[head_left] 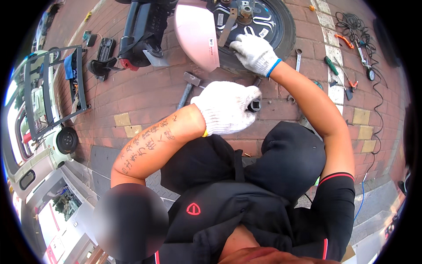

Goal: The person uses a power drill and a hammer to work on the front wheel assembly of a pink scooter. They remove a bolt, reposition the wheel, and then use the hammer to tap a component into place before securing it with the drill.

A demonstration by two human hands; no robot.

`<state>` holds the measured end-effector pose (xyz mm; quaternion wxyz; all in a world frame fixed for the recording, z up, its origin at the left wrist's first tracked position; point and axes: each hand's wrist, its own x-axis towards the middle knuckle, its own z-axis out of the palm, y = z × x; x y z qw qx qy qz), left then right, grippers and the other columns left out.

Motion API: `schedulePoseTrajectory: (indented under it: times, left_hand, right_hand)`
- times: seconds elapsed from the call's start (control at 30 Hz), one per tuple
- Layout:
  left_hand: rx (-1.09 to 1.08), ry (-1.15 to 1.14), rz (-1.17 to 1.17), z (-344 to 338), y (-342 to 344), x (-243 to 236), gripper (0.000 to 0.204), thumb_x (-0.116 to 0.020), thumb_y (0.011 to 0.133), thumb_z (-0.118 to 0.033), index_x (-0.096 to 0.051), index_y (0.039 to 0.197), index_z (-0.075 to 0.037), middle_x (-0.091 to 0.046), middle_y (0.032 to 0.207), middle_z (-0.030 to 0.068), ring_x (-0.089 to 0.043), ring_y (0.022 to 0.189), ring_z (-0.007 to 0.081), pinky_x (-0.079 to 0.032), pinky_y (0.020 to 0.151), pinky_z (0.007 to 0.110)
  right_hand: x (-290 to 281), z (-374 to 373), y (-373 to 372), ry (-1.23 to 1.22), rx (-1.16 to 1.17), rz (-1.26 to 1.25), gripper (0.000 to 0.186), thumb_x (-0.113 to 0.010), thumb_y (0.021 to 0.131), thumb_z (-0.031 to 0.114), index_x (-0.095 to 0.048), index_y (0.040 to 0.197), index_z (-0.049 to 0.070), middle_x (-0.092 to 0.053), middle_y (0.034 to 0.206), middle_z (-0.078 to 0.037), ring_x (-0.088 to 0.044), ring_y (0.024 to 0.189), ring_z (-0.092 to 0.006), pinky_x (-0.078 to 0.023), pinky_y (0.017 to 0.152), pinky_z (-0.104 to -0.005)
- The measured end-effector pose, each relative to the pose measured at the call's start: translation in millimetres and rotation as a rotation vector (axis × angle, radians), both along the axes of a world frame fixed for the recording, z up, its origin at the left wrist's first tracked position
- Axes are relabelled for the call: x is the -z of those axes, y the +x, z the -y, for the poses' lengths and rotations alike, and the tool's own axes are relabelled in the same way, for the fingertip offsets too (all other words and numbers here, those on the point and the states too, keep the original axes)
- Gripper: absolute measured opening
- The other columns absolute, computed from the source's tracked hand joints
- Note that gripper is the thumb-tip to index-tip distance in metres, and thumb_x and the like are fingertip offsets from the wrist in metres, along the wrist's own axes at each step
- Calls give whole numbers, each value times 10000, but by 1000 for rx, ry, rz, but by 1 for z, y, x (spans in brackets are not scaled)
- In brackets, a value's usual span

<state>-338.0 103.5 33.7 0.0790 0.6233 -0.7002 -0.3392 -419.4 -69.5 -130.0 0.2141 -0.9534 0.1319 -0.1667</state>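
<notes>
Left hand (229,108) gripping 1 dark socket tool (255,105); right hand (256,55) at wheel (288,33), curled, can't tell if gripping anything; hammer (192,79), wrench (298,60) on brick paving (147,90).

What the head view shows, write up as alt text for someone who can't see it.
A gloved right hand is at a wheel partly covered by a pink panel, while the gloved left hand grips a black tool. A hammer, a wrench and other tools lie on brick paving.
</notes>
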Motion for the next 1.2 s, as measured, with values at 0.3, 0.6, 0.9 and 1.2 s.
schedulePoseTrajectory:
  times: [0.3,0.6,0.9,1.2]
  left_hand:
    - [274,43,-200,18,-41,27,283,-772,829,-256,-678,1045,-100,-655,1062,121,-668,964,355,-552,846,439]
    - [327,-92,-213,46,-70,63,316,-745,771,-159,-724,1075,-77,-691,1160,155,-667,1062,369,-536,945,449]
    - [296,238,-9,49,-66,42,271,-659,913,-243,-686,1127,-78,-740,1061,176,-716,1001,382,-562,872,478]
    - [323,251,31,49,-61,39,282,-660,927,-270,-688,1118,-65,-744,1053,193,-726,995,377,-565,865,475]
  right_hand:
    - [28,-64,-103,2284,175,11,234,-659,960,112,-673,1169,9,-706,1053,-74,-693,962,-182,-571,893,-342]
    - [78,-75,-143,1384,-185,165,380,-701,875,78,-663,1251,39,-706,1209,-80,-670,1116,-199,-518,999,-337]
    - [170,-92,-176,1260,245,-361,350,-643,966,253,-640,1241,37,-713,1156,-177,-709,1037,-315,-548,912,-411]
    - [200,-108,-206,368,227,-417,439,-751,856,325,-633,1219,106,-662,1212,-215,-691,1063,-426,-558,912,-469]
